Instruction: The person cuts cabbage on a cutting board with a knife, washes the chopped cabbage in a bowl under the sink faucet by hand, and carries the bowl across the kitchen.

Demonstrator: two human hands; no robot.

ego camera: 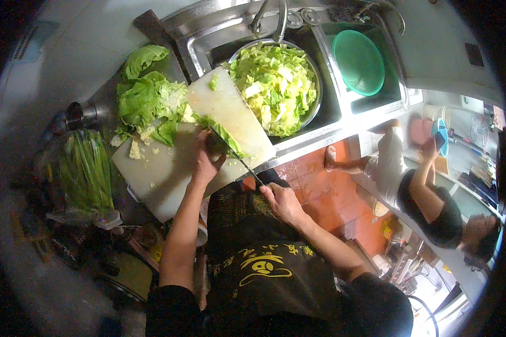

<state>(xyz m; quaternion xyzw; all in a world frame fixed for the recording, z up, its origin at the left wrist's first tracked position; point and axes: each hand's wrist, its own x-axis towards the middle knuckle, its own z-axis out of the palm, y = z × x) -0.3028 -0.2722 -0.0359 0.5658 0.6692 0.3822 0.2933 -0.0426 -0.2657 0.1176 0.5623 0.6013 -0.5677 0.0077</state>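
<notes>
My right hand (282, 202) grips the handle of a kitchen knife (246, 166), its dark blade slanting up and left across a white cutting board (181, 172). My left hand (206, 158) is at the blade's far end, thumb and fingers spread around a dark, shadowed area. Whether it holds anything there is unclear. Just beyond the blade lies a narrow strip of green lettuce (225, 137). A heap of lettuce leaves (152, 101) rests at the board's upper left. Cut lettuce (274, 90) fills a metal bowl (319, 99) in the sink, beside the board's right edge.
A faucet (281, 21) reaches over the bowl. In the right sink basin sits a green plastic basin (358, 63). Bagged long green vegetables (86, 172) and a metal container (82, 114) are on the left. Another person (421, 189) is at the right, holding a dark object.
</notes>
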